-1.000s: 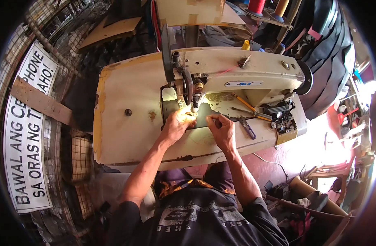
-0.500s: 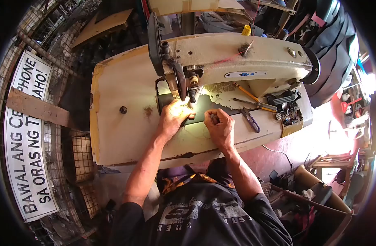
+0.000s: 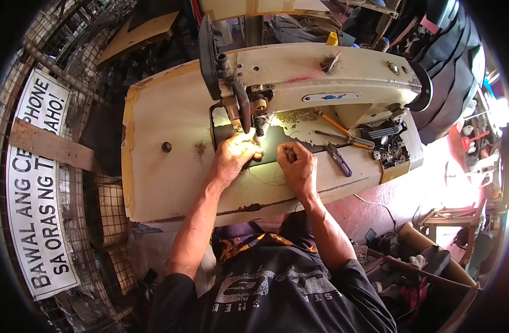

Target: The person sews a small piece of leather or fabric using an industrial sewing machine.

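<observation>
My left hand [image 3: 233, 158] is closed with its fingertips bunched under the needle area of a sewing machine [image 3: 326, 75], in bright lamp light. What it pinches is hidden by the fingers and glare. A short way to the right, my right hand [image 3: 299, 168] is curled into a pinch above the front of the machine table [image 3: 165, 183]. A fine, pale thread [image 3: 276, 176] loops down by its fingers onto the table. Between the hands shows the dark bed plate [image 3: 272, 151], its light covering torn at the edge.
Thread snips [image 3: 339, 161], a screwdriver [image 3: 346, 140] and an orange-handled tool [image 3: 333, 122] lie right of my hands. Beside them a small box [image 3: 396, 169] holds metal bobbins and parts. A wire mesh with a white sign [image 3: 41, 188] stands at left; a carton [image 3: 432, 255] is at lower right.
My right hand has shifted and turned slightly, its fingers still pinched. My left hand stays at the needle area. The thread loop on the table lies a little differently.
</observation>
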Tool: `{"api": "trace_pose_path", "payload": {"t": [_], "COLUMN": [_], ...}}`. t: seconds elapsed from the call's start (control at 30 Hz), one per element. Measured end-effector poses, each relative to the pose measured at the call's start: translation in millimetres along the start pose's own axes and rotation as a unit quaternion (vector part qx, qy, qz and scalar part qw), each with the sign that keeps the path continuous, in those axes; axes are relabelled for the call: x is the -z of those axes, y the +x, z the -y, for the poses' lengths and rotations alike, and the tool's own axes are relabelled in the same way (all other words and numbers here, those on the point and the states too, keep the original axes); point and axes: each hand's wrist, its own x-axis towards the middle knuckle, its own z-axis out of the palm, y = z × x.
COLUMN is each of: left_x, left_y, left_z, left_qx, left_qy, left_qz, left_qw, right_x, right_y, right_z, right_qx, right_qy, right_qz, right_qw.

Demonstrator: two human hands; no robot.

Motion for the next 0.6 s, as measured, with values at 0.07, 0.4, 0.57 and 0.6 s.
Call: {"api": "trace_pose_path", "payload": {"t": [0.07,0.4,0.57,0.6], "left_x": [-1.5,0.2,1.0,0.8], "left_y": [-1.0,-1.8,-1.4,-1.6], "left_z": [-3.4,-2.5,-0.7,-1.3], "left_qx": [0.002,0.009,0.008,0.008], "left_qy": [0.003,0.005,-0.005,-0.004], "left_qz": [0.000,0.005,0.007,0.007], "left_qw": [1.000,1.000,1.000,1.000], "right_x": [0.2,-5.0,-6.0,-6.0], "right_y": [-0.4,3.4,4.0,3.9], "right_z": [0.6,-0.5,-1.1,-1.2], "right_qx": [-0.003,-0.006,-0.013,-0.014], "right_qy": [0.007,-0.020,-0.022,-0.020], "right_qz": [0.002,-0.017,-0.012,-0.011], "right_qw": [1.000,1.000,1.000,1.000]}}
